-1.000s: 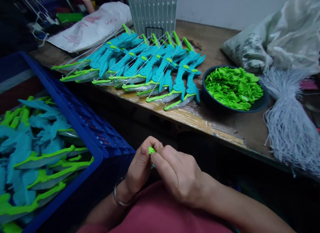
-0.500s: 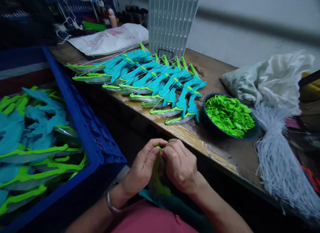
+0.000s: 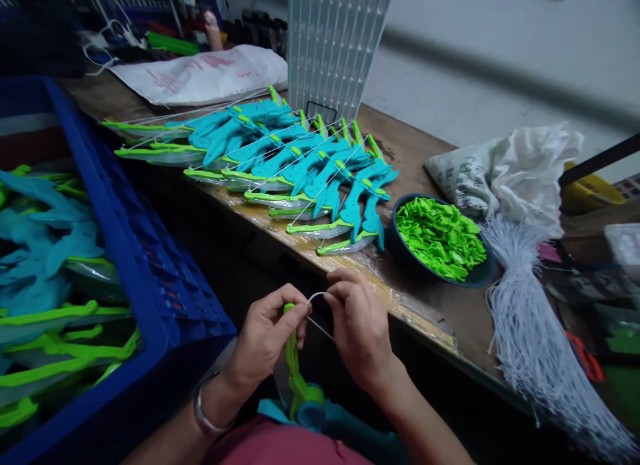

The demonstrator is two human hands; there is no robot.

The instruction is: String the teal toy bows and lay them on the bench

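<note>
Low over my lap is a toy bow (image 3: 294,366) with a lime-green limb and a turquoise body. My left hand (image 3: 267,328) pinches the tip of its green limb, with the thumb over the end. White string (image 3: 316,296) arcs from that tip to my right hand (image 3: 361,332), whose thumb and fingers are closed on it. A second stretch of string runs between the hands just below. The lower part of the bow lies against my red shirt, partly in shadow.
Several strung bows (image 3: 305,165) lie in a row on the wooden table (image 3: 415,325). Right of them are a dark bowl (image 3: 483,273) of green pieces, a bundle of white strings (image 3: 525,318) and a sack (image 3: 460,172). A blue crate (image 3: 170,332) of bows stands left.
My hands have moved apart. My right hand has drawn away from the limb tip to the right, and a loop of string now shows between them. The view has shifted slightly right.
</note>
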